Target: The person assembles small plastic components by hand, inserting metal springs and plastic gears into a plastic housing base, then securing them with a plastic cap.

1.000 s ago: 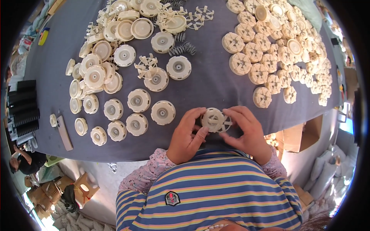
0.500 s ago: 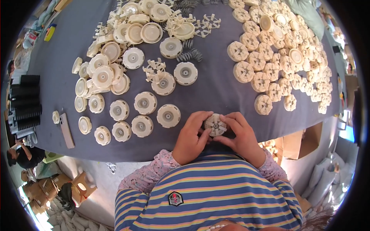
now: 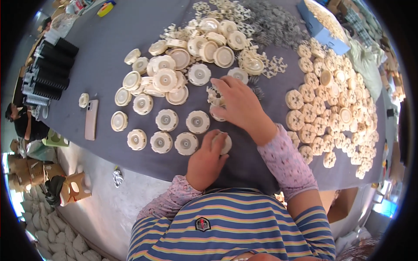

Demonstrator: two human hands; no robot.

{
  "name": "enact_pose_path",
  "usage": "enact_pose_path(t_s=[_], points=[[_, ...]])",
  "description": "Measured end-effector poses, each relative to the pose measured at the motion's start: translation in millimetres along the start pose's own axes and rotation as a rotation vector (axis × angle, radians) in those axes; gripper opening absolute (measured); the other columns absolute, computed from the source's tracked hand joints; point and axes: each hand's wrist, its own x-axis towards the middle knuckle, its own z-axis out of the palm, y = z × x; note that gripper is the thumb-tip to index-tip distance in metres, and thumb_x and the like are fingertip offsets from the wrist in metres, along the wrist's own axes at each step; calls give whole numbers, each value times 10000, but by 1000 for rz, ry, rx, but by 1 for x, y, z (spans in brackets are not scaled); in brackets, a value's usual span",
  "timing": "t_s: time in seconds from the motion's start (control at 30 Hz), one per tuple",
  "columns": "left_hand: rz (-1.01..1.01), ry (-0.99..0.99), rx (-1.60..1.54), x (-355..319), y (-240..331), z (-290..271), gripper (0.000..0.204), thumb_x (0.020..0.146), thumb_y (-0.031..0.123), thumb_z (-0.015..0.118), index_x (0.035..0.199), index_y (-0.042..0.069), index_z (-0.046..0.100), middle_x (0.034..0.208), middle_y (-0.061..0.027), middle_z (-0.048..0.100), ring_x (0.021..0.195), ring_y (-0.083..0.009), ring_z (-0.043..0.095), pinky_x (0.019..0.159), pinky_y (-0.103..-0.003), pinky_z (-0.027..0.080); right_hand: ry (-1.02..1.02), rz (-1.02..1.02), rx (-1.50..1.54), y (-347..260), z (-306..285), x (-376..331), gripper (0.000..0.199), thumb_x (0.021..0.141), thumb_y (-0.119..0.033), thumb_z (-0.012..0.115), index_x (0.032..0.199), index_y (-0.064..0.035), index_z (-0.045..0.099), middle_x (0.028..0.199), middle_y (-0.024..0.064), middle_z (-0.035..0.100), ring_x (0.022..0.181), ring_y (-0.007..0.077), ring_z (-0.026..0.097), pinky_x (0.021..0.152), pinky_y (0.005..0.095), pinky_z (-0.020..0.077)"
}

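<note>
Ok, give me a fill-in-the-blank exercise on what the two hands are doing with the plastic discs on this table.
1. The left hand presses on a cream disc at the right end of a row of ____ discs.
2. The right hand reaches into small ____-coloured plastic parts.
3. The phone lies on the person's ____ side.
4. The table cloth is ____.

Missing words: four; cream; left; grey

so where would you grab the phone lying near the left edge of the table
Take the phone by its two long edges, coming straight down from above. It lies flat on the grey cloth, long and narrow, so its short width fits between fingers and thumb. Its sides look free: the small cream disc and the nearest cream disc sit apart from it.
</note>
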Motion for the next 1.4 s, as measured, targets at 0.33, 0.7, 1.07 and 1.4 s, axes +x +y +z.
enact_pose_path(t_s=[0.33,0.7,1.07,1.4], points=[[162,-113,-185,6,-4,16,682,825,134,841,1447,116,562,1431,-114,550,914,-312,750,736,-398,618,-39,413,691,18,-45,-62,341,932,51,682,1262,-29,715,1046,33,627,945,100,614,816,249,505],[311,-28,-232,-6,-10,17,388,848,149,844,1207,99,705,1208,-86,679,853,-267,748,666,-366,606,-181,502,417,-30,-37,-63,278,921,-108,790,1177,-21,727,941,80,718,668,130,608,627,282,504],[-311,86,-870,7,2,-8,482,972,59,751,1403,42,538,1086,-82,691,725,-94,643,623,-236,547,-109,669,903,-35,-52,-93,282,970,-23,754,1242,3,685,955,4,716,831,34,648,721,206,529],[-313,-101,-1139,23,11,9,434,1063,76,625,1486,35,537,1171,-92,711,751,-133,684,615,-276,576,85,496,493,-38,-61,-126,248,994,-30,697,1234,-2,639,907,-21,635,737,32,562,647,207,461]])
